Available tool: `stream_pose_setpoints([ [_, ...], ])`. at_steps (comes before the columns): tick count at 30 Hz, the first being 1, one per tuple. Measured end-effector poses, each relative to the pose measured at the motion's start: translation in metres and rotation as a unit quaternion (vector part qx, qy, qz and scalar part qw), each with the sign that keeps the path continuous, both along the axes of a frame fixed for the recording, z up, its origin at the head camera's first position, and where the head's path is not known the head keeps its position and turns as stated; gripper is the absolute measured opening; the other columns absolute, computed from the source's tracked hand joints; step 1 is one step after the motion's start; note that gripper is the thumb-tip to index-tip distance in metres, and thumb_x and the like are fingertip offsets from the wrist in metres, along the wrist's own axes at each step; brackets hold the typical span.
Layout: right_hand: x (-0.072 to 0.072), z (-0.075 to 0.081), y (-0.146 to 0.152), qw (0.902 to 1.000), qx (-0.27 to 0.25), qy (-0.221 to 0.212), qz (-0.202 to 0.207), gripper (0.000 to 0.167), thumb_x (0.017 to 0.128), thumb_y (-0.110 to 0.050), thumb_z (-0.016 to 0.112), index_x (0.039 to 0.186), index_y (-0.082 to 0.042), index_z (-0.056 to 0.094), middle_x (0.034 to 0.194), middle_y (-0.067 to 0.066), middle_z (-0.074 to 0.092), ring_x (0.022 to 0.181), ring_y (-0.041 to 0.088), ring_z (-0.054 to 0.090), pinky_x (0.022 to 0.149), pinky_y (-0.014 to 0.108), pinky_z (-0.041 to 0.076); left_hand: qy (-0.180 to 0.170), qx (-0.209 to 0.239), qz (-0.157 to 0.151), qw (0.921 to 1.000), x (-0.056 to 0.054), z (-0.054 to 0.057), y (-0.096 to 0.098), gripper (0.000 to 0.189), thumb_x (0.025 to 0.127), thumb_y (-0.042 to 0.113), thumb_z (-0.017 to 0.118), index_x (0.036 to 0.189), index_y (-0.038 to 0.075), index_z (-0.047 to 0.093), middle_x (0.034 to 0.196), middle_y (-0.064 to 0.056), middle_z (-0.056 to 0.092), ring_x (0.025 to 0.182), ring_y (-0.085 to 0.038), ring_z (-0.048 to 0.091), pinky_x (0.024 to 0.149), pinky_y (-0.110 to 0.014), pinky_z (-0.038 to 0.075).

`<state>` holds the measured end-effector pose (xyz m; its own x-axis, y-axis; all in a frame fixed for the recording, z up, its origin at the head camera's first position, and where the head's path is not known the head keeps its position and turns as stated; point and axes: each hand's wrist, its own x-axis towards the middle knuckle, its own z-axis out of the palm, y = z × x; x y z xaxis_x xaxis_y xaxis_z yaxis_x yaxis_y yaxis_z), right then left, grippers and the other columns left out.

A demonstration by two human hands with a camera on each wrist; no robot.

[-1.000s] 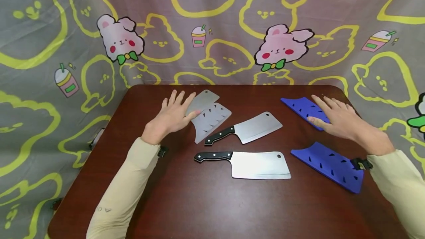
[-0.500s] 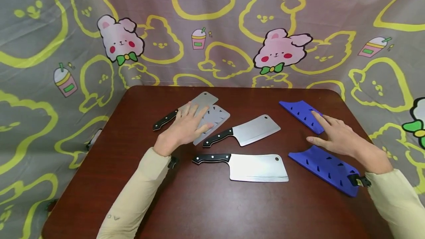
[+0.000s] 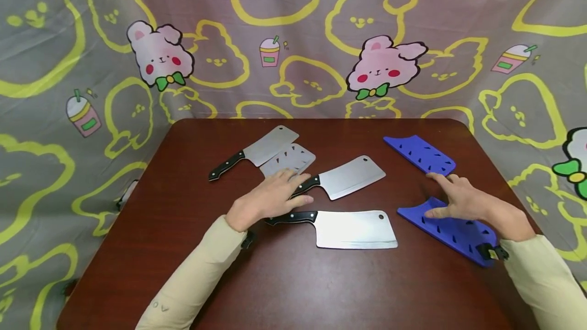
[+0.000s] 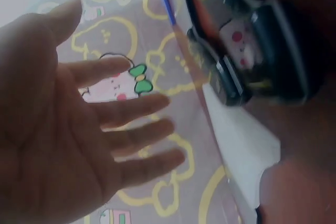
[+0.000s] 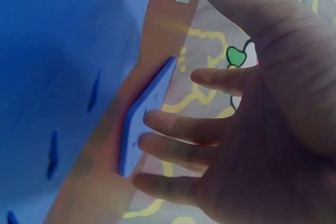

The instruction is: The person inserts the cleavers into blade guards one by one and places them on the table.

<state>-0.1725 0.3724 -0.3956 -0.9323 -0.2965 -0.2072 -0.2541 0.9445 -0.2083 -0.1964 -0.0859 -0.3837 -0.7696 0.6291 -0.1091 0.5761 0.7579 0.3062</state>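
Note:
Three cleavers with black riveted handles lie on the table: the near one (image 3: 355, 229), the middle one (image 3: 352, 176) and the far left one (image 3: 270, 145). My left hand (image 3: 268, 195) hovers with spread fingers over the handles of the near and middle cleavers, partly hiding them. In the left wrist view its fingers (image 4: 139, 108) are apart and hold nothing. A translucent white blade guard (image 3: 295, 157) lies by the far left cleaver. On the right, my right hand (image 3: 465, 200) overlaps the near blue blade guard (image 3: 447, 233), fingers loosely bent around nothing. Beyond it lies the far blue blade guard (image 3: 417, 150).
The dark red-brown table (image 3: 348, 289) has rounded back corners. A grey curtain (image 3: 312, 9) with yellow outlines and pink rabbits encloses it at the back and sides.
My left hand has moved right and toward me, from the white blade guard to the cleaver handles. My right hand has come nearer, from the far blue blade guard to over the near one.

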Motion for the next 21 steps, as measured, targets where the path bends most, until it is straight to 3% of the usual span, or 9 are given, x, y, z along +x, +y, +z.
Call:
stream_pose_setpoints([
  [4, 0.003, -0.001, 0.006, 0.9995, -0.018, -0.027, -0.002, 0.109, 0.068, -0.06, 0.081, 0.142, 0.001, 0.029, 0.124, 0.04, 0.041, 0.113, 0.056, 0.041, 0.08, 0.063, 0.044, -0.014, -0.005, -0.026, 0.9996, 0.005, -0.003, 0.004, 0.064, 0.097, 0.055, 0.05, 0.147, 0.015, 0.043, 0.14, -0.015, 0.051, 0.13, -0.03, 0.048, 0.107, -0.046, 0.041],
  [11, 0.014, -0.004, 0.011, 0.998, 0.002, -0.059, -0.021, 0.108, 0.065, -0.061, 0.082, 0.137, 0.004, 0.033, 0.119, 0.039, 0.044, 0.108, 0.054, 0.045, 0.079, 0.062, 0.046, -0.027, -0.023, -0.04, 0.9986, 0.013, -0.01, 0.01, 0.057, 0.094, 0.049, 0.061, 0.138, 0.013, 0.054, 0.12, -0.009, 0.059, 0.111, -0.022, 0.055, 0.094, -0.038, 0.049],
  [15, 0.02, -0.007, 0.015, 0.9971, 0.019, -0.066, -0.033, 0.108, 0.065, -0.06, 0.082, 0.136, 0.007, 0.036, 0.119, 0.042, 0.044, 0.107, 0.057, 0.045, 0.079, 0.064, 0.046, -0.032, -0.042, -0.041, 0.9978, 0.017, -0.013, 0.012, 0.051, 0.09, 0.046, 0.067, 0.131, 0.015, 0.06, 0.107, -0.006, 0.059, 0.097, -0.018, 0.054, 0.08, -0.033, 0.048],
  [21, 0.025, -0.005, 0.02, 0.9936, 0.037, -0.099, -0.041, 0.111, 0.065, -0.061, 0.081, 0.138, 0.008, 0.035, 0.119, 0.042, 0.043, 0.105, 0.056, 0.044, 0.079, 0.066, 0.046, -0.035, -0.091, -0.031, 0.9947, 0.022, -0.015, 0.015, 0.05, 0.086, 0.045, 0.073, 0.126, 0.017, 0.063, 0.103, -0.004, 0.057, 0.091, -0.016, 0.051, 0.071, -0.028, 0.043],
])
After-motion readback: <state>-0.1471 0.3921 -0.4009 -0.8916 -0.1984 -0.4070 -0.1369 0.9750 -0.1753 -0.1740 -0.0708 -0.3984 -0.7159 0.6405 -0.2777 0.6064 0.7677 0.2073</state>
